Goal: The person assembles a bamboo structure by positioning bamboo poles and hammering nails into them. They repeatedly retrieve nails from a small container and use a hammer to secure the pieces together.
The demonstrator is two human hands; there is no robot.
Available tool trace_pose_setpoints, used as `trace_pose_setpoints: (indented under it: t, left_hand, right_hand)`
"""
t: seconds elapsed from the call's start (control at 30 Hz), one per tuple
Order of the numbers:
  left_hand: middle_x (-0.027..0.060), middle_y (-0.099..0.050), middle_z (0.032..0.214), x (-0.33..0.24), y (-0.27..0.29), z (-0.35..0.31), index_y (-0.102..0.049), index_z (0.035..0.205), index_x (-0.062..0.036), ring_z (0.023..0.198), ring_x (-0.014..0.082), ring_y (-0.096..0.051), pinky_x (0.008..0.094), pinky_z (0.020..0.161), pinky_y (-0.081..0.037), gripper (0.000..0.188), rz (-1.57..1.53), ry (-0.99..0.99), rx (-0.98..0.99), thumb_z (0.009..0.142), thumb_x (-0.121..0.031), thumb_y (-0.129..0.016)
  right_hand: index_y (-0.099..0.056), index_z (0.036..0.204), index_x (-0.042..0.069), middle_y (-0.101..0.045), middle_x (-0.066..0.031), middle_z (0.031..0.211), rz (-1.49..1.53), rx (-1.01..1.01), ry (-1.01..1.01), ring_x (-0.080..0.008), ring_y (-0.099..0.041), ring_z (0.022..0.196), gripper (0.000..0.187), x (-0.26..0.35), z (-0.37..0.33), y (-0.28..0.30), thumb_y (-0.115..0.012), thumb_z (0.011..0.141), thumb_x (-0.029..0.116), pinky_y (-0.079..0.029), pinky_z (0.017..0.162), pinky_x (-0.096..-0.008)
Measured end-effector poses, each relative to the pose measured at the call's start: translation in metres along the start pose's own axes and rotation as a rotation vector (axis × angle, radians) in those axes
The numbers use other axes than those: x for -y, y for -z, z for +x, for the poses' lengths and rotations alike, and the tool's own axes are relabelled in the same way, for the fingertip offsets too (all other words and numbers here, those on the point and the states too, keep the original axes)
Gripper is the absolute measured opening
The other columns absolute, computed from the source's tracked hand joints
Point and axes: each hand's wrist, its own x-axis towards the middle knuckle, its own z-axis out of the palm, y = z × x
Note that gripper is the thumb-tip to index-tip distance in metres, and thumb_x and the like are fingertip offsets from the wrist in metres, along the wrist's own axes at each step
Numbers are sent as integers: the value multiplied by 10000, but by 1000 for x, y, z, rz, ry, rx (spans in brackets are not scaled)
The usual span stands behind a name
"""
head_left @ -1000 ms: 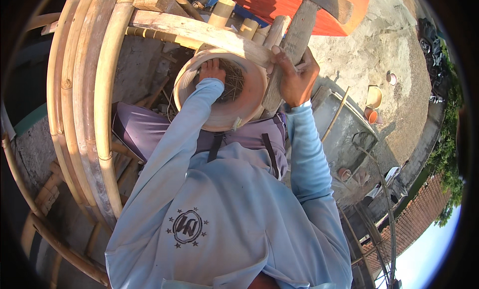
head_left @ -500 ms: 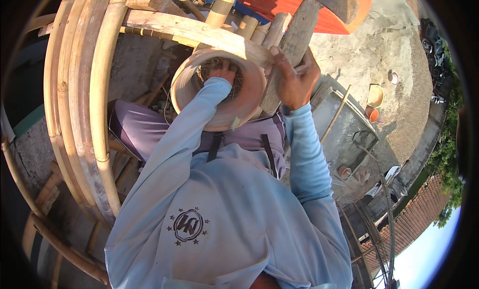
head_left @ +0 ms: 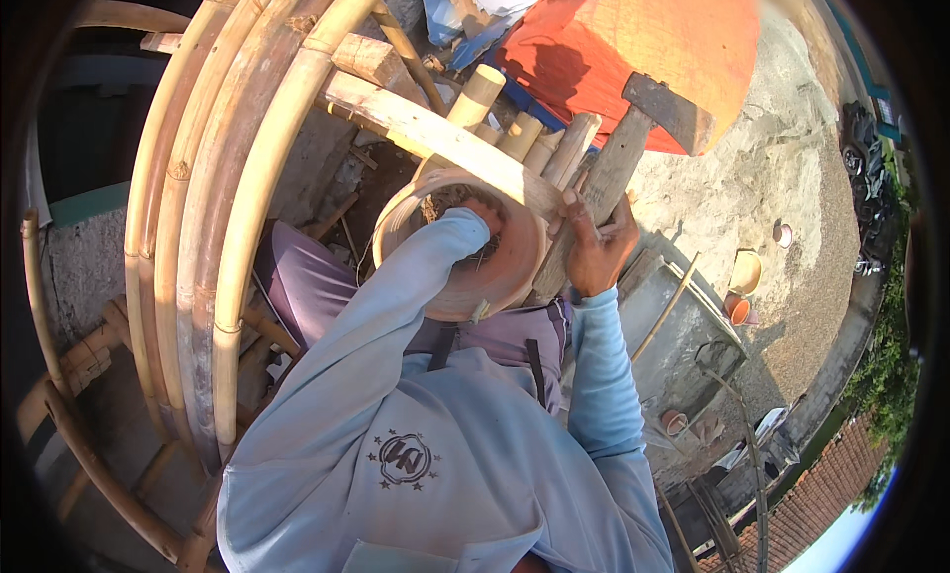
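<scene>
L hand [head_left: 487, 217] is inside the round pot [head_left: 525, 256], which sits at the purple trousers [head_left: 309, 281]; its grip's hidden, can't tell. R hand [head_left: 600, 256] pinches axe [head_left: 617, 172] by handle, just R of pot. Step: prob. working pot's interior; next move calls for steady R hold.

That head-worn camera, the left of two, looks steeply down past the shirt [head_left: 475, 464] to the pot [head_left: 524, 256], close by. Its fisheye reaches over the ground [head_left: 802, 162] to a roof [head_left: 829, 502] at lower right.
</scene>
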Motion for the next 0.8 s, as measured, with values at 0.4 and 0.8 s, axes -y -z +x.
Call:
trace_pose_setpoints:
  t: [0.4, 0.8]
  left_hand:
    - [112, -546, 1447, -7, 16, -43, -647, 1243, -149, 1243, 333, -602, 503, 1053, -446, 295, 67, -34, -245, 964, -177, -558]
    - [163, -729, 952, 55, 241, -237, -713, 1007, -7, 898, 299, -707, 381, 830, -556, 137, -668, 208, -1514, 920, -110, -695]
  right_hand:
    - [-580, 1121, -64, -672, -114, 819, 29, 26, -2, -161, -620, 579, 337, 4, 0, -5, -718, 894, 144, -488, 551, -296]
    - [-606, 1089, -23, -652, -69, 814, -38, 192, -92, -133, -601, 596, 251, 10, 5, 0, -681, 934, 160, -462, 523, -279]
